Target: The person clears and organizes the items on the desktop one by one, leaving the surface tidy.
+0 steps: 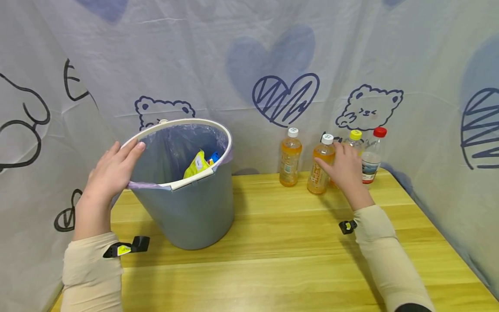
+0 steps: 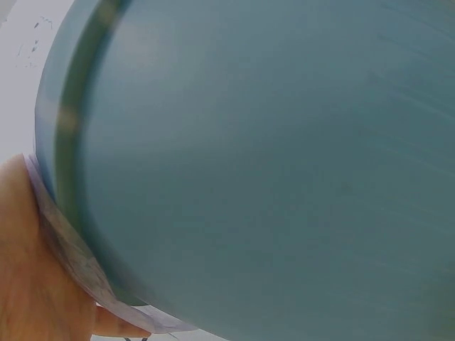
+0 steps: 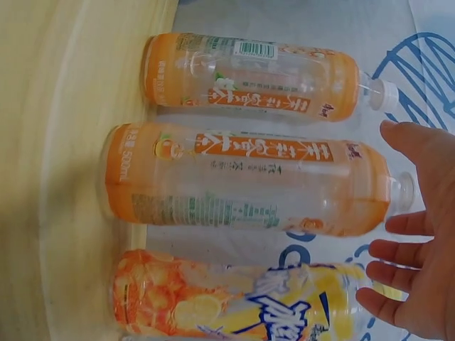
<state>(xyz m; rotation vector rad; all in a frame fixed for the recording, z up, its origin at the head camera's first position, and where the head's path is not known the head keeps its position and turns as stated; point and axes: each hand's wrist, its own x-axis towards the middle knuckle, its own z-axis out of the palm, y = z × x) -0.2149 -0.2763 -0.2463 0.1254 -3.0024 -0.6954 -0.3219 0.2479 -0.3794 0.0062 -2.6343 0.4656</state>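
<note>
My left hand (image 1: 111,171) rests on the left side of the white rim of a grey-blue trash bin (image 1: 195,208), its fingers fairly straight over the edge. In the left wrist view the palm (image 2: 35,270) lies against the purple liner (image 2: 78,263). My right hand (image 1: 347,167) reaches to an orange-labelled drink bottle (image 1: 320,171) with a white cap. Its thumb and fingers are spread around the upper part without a visible grip, as the right wrist view shows. A matching bottle (image 1: 290,160) stands to the left. Behind the hand is a yellow-capped bottle (image 1: 355,135), partly hidden.
A red-capped bottle (image 1: 372,160) stands at the right end of the row. Yellow and blue wrappers (image 1: 196,164) lie inside the bin. Behind the wooden table (image 1: 265,251) hangs a light curtain (image 1: 218,56) with hearts and bears.
</note>
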